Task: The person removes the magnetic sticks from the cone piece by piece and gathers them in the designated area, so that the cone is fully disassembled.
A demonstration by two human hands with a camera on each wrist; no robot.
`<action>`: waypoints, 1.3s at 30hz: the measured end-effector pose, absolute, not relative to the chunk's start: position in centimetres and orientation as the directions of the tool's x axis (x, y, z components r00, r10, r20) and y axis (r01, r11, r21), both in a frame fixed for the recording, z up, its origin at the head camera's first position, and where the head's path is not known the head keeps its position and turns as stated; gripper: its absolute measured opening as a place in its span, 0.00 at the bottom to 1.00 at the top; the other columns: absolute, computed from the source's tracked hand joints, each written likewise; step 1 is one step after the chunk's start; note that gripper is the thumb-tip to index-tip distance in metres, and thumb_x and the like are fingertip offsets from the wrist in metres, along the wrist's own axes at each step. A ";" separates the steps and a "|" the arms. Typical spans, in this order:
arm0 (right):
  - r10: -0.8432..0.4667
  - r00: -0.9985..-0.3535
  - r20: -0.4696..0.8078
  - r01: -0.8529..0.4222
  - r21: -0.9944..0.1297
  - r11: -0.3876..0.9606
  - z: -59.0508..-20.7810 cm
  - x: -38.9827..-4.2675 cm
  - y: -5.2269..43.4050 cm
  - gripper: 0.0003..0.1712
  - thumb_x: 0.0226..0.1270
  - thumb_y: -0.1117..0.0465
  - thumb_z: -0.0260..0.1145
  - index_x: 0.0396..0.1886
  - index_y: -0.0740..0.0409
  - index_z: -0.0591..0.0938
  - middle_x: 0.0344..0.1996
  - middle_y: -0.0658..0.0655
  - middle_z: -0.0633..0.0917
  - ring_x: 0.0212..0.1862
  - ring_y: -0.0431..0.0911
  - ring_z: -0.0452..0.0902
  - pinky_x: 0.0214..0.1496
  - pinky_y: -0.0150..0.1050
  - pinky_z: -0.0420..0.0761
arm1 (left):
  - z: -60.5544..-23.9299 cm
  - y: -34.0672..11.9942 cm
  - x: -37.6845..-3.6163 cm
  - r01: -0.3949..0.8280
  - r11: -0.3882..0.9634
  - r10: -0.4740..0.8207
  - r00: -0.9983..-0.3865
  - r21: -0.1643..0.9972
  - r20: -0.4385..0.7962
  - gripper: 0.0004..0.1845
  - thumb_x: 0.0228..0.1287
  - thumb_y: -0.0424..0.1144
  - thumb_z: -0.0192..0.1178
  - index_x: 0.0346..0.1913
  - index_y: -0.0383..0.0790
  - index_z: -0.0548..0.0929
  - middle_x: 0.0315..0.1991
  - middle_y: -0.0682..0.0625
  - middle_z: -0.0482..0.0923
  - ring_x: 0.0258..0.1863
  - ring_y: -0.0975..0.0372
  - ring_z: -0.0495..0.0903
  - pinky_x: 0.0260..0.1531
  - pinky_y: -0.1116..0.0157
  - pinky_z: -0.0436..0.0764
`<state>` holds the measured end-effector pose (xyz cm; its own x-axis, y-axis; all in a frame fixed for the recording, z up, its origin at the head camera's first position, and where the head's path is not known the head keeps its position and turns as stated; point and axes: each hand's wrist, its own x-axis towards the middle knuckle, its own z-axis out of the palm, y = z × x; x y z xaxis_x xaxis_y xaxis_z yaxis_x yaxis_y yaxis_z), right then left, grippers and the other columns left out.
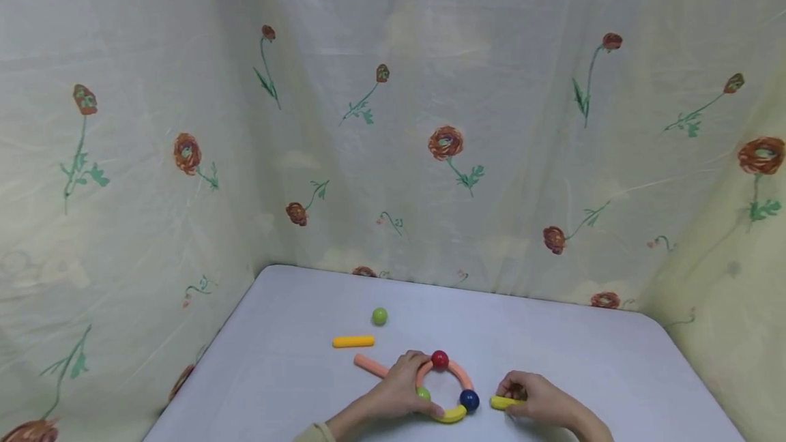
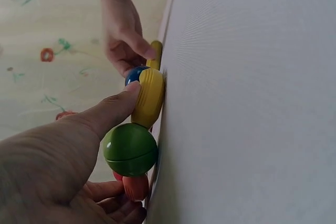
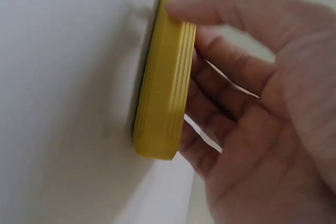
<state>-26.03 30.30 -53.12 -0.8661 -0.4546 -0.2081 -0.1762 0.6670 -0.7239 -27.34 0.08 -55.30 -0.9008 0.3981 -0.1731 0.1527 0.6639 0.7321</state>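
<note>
The right hand (image 1: 543, 401) has its fingers (image 3: 220, 11) curled around a short yellow ribbed stick (image 3: 163, 72), thumb on one end and the other fingers folded behind it; the stick lies flat on the counter (image 1: 552, 346) near the front edge, just right of a ring of toy pieces, and in the head view most of it is hidden under the hand, only its left end (image 1: 500, 402) showing. The left hand (image 1: 399, 391) rests on the ring's left side, its thumb (image 2: 113, 109) straight and pressing the curved yellow segment (image 2: 149, 95), the remaining fingers loosely bent under the ring and partly cut off by the left wrist view's lower edge, so whether they clasp anything cannot be told. The ring is made of smooth, glossy plastic: a curved salmon-orange arc (image 1: 457, 370) on top, a red ball (image 1: 439, 359) at its crest, a dark blue ball (image 1: 469, 400) at lower right, the yellow segment along the bottom, and a green ball (image 2: 130, 149) at lower left, mostly covered by the hand from above. A straight salmon stick (image 1: 370, 364) pokes out from behind the left hand. Farther toward the back edge lie a straight orange-yellow stick (image 1: 353, 342) and a separate light green ball (image 1: 379, 316). The counter is pale, matte lavender; floral fabric (image 1: 393, 121) hangs around it.
</note>
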 end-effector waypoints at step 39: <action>-0.450 -0.886 -0.114 -0.187 -0.799 0.571 -53.8 -26.0 25.1 0.23 0.60 0.50 0.71 0.45 0.60 0.77 0.34 0.52 0.79 0.34 0.39 0.72 0.33 0.29 0.74 | -53.8 -2.0 -31.0 0.341 0.487 0.753 -0.630 0.804 -0.189 0.49 0.53 0.54 0.71 0.75 0.55 0.55 0.73 0.62 0.56 0.71 0.65 0.56 0.70 0.51 0.60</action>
<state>-25.98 25.12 -53.78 -0.8858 -0.4499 -0.1137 -0.1874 0.5708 -0.7994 -31.02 -2.04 -53.81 -0.6301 0.7532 -0.1889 0.3406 0.4867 0.8045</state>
